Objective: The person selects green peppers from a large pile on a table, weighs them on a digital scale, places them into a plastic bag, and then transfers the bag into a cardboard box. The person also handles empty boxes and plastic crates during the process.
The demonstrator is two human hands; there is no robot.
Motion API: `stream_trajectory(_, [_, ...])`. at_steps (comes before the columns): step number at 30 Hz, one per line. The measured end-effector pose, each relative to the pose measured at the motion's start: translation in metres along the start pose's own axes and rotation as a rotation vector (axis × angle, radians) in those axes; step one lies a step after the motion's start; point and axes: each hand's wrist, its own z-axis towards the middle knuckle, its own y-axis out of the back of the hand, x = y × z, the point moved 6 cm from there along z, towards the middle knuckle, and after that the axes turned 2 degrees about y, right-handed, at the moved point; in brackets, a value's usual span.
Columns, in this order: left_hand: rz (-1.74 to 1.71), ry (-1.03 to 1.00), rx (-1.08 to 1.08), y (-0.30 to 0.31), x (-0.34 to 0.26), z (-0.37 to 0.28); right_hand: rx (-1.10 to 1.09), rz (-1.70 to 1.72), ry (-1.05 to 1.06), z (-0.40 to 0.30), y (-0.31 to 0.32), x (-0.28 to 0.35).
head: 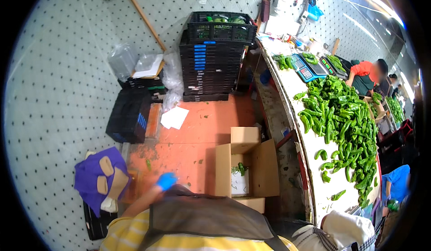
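Observation:
My left hand [166,181], in a blue glove, hangs in front of my dark apron [208,214] over the orange floor. It is blurred, and its fingers and any held thing cannot be made out. My right hand is out of view. An open cardboard box [224,170] stands on the floor before me, flaps spread. Inside it lie a green pepper [241,168], some green scraps and a white sheet [239,183]. To the right, a large pile of long green peppers [340,116] covers much of a white worktable [323,204].
Stacked black crates [212,69] rise ahead, the top one holding green produce. Two digital scales, one blue [304,71], sit on the table's far end. At left are black crates [129,116] and a purple cloth [91,173]. Co-workers [365,77] stand across the table.

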Motion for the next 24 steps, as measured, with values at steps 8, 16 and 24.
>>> stream_trajectory(8, [0.448, 0.397, 0.426, 0.111, 0.203, 0.121, -0.171, 0.611, -0.299, 0.065, -0.05, 0.05])
stream_trajectory(16, [0.52, 0.248, 0.324, 0.222, 0.151, 0.424, -0.126, 0.354, -0.352, 0.118, -0.059, 0.163])
stream_trajectory(24, [-0.001, -0.451, 0.391, 0.137, -0.208, 0.59, -0.15, -0.012, -0.265, 0.221, 0.01, 0.239])
